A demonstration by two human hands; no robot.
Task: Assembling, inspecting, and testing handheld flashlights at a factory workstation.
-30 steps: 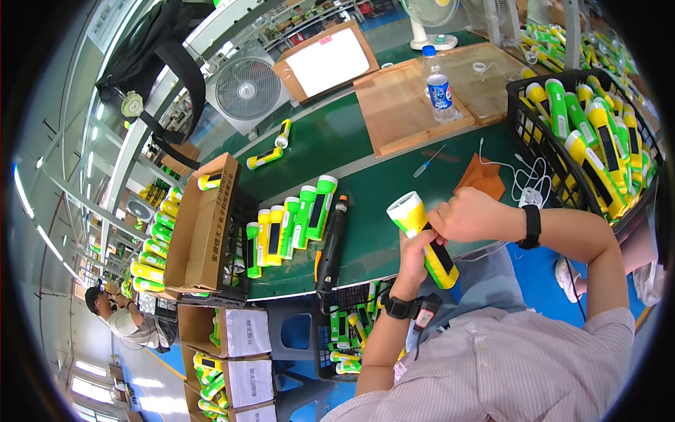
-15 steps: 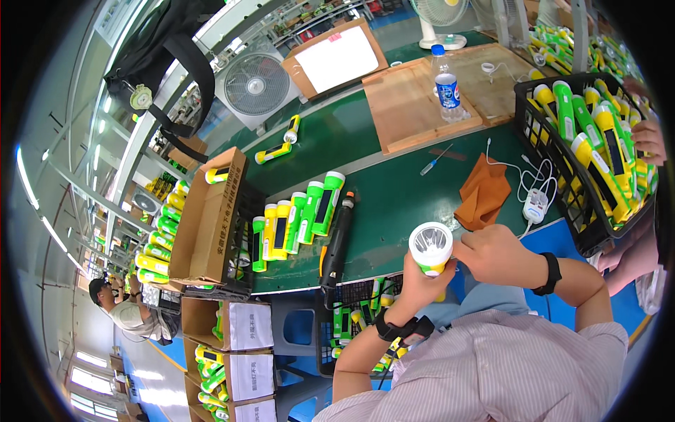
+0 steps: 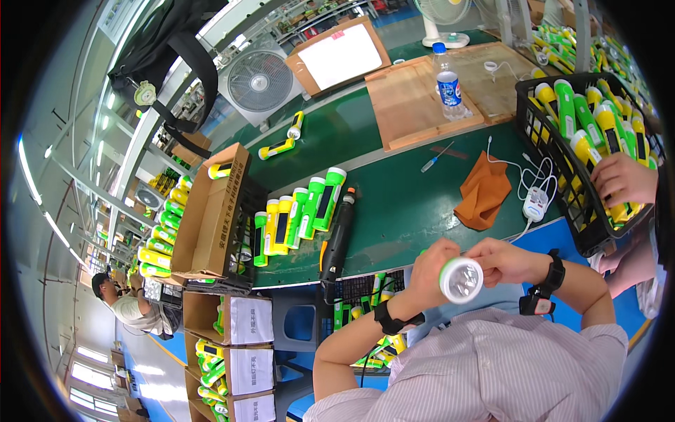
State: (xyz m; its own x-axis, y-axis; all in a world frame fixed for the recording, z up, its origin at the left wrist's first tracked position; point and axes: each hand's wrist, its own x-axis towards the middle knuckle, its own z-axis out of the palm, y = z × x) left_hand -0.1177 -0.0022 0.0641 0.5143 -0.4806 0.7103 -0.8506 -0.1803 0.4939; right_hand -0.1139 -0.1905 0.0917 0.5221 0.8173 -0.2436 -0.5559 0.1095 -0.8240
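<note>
My left hand [image 3: 430, 273] is closed around a flashlight [image 3: 461, 280], held over the front edge of the bench. Its round white lens head tilts toward me, and a bit of green body shows beside my fingers. My right hand [image 3: 503, 260] is right beside the head, fingers bent and pressed together; whatever they pinch, if anything, is hidden. A row of green and yellow flashlights [image 3: 299, 211] lies left of my hands on the green bench [image 3: 380, 218]. Along that row rests a black power screwdriver [image 3: 339, 235]. An orange cloth [image 3: 484, 191] is just beyond my right hand.
At right, another person's hand [image 3: 624, 180] reaches into a black crate [image 3: 573, 214] of flashlights. A white charger with cables [image 3: 536, 204], a small screwdriver [image 3: 430, 163] and a water bottle [image 3: 448, 88] occupy the bench. A cardboard box [image 3: 204, 232] stands left.
My left hand has turned the flashlight from upright to lens toward me, lower and slightly right. My right hand shifted slightly right and down. The other person's hand moved onto the crate's flashlights.
</note>
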